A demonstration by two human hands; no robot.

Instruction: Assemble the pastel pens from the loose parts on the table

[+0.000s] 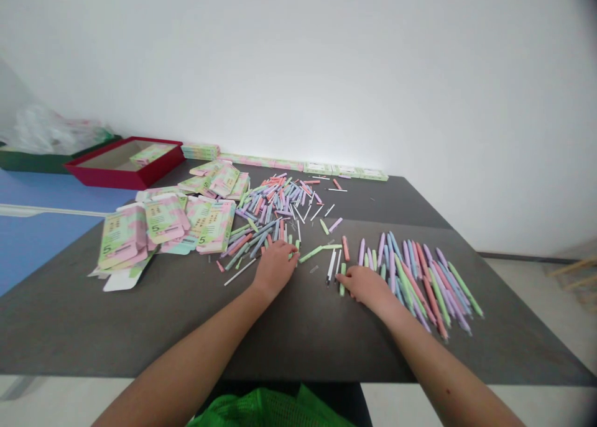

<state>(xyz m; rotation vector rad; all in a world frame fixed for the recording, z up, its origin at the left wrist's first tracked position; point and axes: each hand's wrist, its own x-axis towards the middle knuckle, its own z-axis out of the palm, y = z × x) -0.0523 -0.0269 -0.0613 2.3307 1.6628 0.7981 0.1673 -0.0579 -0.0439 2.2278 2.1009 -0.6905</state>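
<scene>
Pale green plastic, a short pen barrel (342,270) lies on the dark table (298,346) at the fingertips of your right hand (366,285). Both your forearms angle forward over the near edge, backs of the hands upward. Your right fingers are bent and close together, the index against the barrel; I cannot tell whether they pinch it. Your left hand (276,266) curls at the near edge of the heap of pen parts (277,197), fingers slightly parted, their grip unclear.

Light-green pen barrel (342,289) beside white refills (331,266)
</scene>
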